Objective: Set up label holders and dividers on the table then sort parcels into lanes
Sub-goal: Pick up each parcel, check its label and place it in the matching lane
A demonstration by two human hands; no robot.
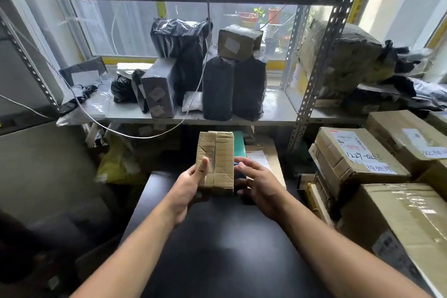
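Left hand [191, 181] clamps the small box [216, 159] upright at the table's [217, 249] 12 o'clock end, likely for inspection; right hand [258, 184], fingers apart, hovers at its 3 o'clock.

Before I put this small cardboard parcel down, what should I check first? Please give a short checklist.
1. Left hand grips the parcel: ok.
2. Right hand supports the parcel: cannot tell, it is beside the right edge.
3. Bare table surface below the hands: ok.
4. Dividers marking lanes on the table: not ok, none in view.
5. Parcel label readable: not ok, the facing side shows only tape.
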